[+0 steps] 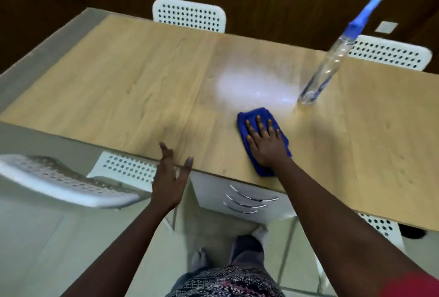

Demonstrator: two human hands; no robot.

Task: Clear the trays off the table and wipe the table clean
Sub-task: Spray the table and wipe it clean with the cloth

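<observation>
- While your right hand (266, 144) presses flat, fingers straight and spread, on the folded blue microfibre cloth (262, 139), that cloth lies on the light wood-grain desk (118, 87) close to the near edge, one end of it at that edge.
- Your left hand (169, 177) is at the near desk edge, fingers straight and apart, holding nothing; fingertips are over the rim, but contact is hard to tell through the blur.
- A wet, shiny patch (251, 85) sits on the desk just beyond the cloth.
- The clear plastic spray bottle with the blue nozzle (332, 59) stands on the desk to the right of the patch, apart from the cloth.
- Two white perforated chairs (190, 15) are at the far side, another white perforated chair (126, 168) is tucked under the near edge left of your left hand.
- A white drawer unit with curved metal handles (247, 199) is under the desk between your arms.
</observation>
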